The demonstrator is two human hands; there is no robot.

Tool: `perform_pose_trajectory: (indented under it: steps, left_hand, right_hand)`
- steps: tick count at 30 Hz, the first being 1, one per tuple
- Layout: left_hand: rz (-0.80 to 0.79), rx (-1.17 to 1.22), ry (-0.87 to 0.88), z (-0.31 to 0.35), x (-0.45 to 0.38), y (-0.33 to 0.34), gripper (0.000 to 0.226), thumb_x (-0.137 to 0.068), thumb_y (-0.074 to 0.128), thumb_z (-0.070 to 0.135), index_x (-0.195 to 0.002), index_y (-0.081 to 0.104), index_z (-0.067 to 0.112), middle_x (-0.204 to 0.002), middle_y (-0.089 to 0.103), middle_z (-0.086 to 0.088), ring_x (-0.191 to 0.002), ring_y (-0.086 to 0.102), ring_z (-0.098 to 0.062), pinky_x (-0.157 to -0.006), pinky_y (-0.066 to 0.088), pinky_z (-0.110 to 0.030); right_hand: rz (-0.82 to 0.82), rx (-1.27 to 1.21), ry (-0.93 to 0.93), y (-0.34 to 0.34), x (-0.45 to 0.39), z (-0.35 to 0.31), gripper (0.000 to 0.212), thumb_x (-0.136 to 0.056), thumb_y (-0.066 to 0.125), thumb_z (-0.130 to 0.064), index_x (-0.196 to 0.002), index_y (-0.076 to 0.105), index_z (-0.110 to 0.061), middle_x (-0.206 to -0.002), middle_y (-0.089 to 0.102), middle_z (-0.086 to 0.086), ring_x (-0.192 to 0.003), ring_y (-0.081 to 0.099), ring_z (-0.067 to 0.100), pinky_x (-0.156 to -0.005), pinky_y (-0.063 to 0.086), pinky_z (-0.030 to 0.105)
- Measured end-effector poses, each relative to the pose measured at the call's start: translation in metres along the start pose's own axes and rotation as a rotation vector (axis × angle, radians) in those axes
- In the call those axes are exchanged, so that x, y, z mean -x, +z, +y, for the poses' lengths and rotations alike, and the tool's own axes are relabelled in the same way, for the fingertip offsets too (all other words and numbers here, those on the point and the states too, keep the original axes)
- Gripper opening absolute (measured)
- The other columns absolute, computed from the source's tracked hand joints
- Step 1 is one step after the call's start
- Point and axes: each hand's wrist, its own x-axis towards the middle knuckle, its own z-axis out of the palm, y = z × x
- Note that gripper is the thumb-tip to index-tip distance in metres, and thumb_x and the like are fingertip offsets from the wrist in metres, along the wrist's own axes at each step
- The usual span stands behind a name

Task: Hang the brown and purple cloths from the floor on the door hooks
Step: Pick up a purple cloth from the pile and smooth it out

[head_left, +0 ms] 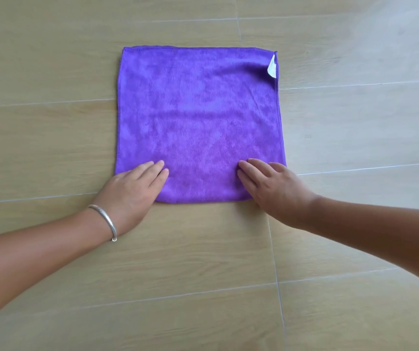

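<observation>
Pressing down at seven o'clock, our left hand [133, 190] with its silver bangle [105, 220] lays straight, close-set fingers on the near left corner of the purple cloth [198, 117]. We count one cloth, spread flat on the tiled floor [51, 72], one white tag [272, 67] at one o'clock. Our right hand [271, 188] covers the near right corner, fingers straight and together; both thumbs are hidden.

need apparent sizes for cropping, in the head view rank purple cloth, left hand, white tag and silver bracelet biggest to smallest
1. purple cloth, lying flat on the floor, by far the largest
2. left hand, resting on the cloth's near left corner
3. silver bracelet and white tag: both small and look about alike, so I won't rank them
</observation>
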Motion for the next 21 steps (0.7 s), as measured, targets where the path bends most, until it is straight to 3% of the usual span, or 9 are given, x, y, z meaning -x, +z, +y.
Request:
perform_pose_trajectory:
  steps: [3,5,7,10,14,21]
  left_hand:
    - [-0.058,-0.101,-0.071,0.008,-0.012,-0.002,0.053,-0.08,0.038,0.0,-0.129,0.058,-0.001,-0.126,0.061,-0.016,-0.102,0.063,-0.034,-0.049,0.055,-0.036]
    - [-0.098,-0.118,-0.126,0.006,-0.022,-0.006,0.053,-0.084,0.041,0.001,-0.135,0.052,0.005,-0.126,0.057,-0.012,-0.1,0.058,-0.032,-0.049,0.054,-0.036]
    - [-0.149,-0.085,-0.204,0.003,-0.032,-0.012,0.049,-0.087,0.041,0.003,-0.135,0.047,0.011,-0.125,0.051,-0.007,-0.102,0.054,-0.029,-0.057,0.053,-0.038]
    - [-0.253,-0.069,-0.282,0.005,-0.039,-0.026,0.038,-0.089,0.04,0.008,-0.125,0.048,0.018,-0.121,0.049,-0.001,-0.103,0.055,-0.024,-0.063,0.041,-0.036]
    - [-0.381,0.001,-0.383,0.006,-0.03,-0.058,0.024,-0.086,0.043,0.011,-0.105,0.054,0.021,-0.109,0.059,-0.001,-0.099,0.061,-0.026,-0.066,0.038,-0.032]
    - [-0.26,0.15,-0.53,-0.014,-0.006,-0.182,0.035,-0.079,0.05,0.01,-0.108,0.066,0.022,-0.108,0.067,-0.005,-0.097,0.062,-0.031,-0.075,0.047,-0.033]
  right_hand:
    - [0.039,-0.005,0.021,-0.003,-0.001,0.005,0.053,-0.091,0.04,-0.009,-0.144,0.036,-0.006,-0.151,0.036,0.011,-0.133,0.041,0.028,-0.08,0.051,0.035]
    - [0.085,-0.026,0.024,-0.009,-0.005,0.012,0.044,-0.089,0.051,-0.009,-0.133,0.051,-0.012,-0.14,0.05,0.006,-0.119,0.054,0.025,-0.069,0.052,0.035]
    - [0.07,-0.086,0.028,-0.019,-0.01,0.022,0.037,-0.092,0.045,-0.01,-0.128,0.053,-0.018,-0.134,0.052,0.001,-0.112,0.055,0.024,-0.072,0.05,0.036]
    - [0.002,-0.149,0.091,-0.037,-0.009,0.033,0.036,-0.096,0.038,-0.014,-0.129,0.051,-0.024,-0.132,0.052,-0.006,-0.117,0.05,0.021,-0.083,0.045,0.033]
    - [-0.086,-0.204,0.249,-0.074,0.016,0.041,0.031,-0.091,0.04,-0.006,-0.113,0.058,-0.02,-0.111,0.063,0.001,-0.103,0.059,0.026,-0.071,0.041,0.032]
    - [-0.097,-0.258,0.379,-0.195,0.065,0.061,0.027,-0.087,0.039,-0.008,-0.099,0.06,-0.022,-0.097,0.063,0.003,-0.089,0.059,0.029,-0.065,0.034,0.03]
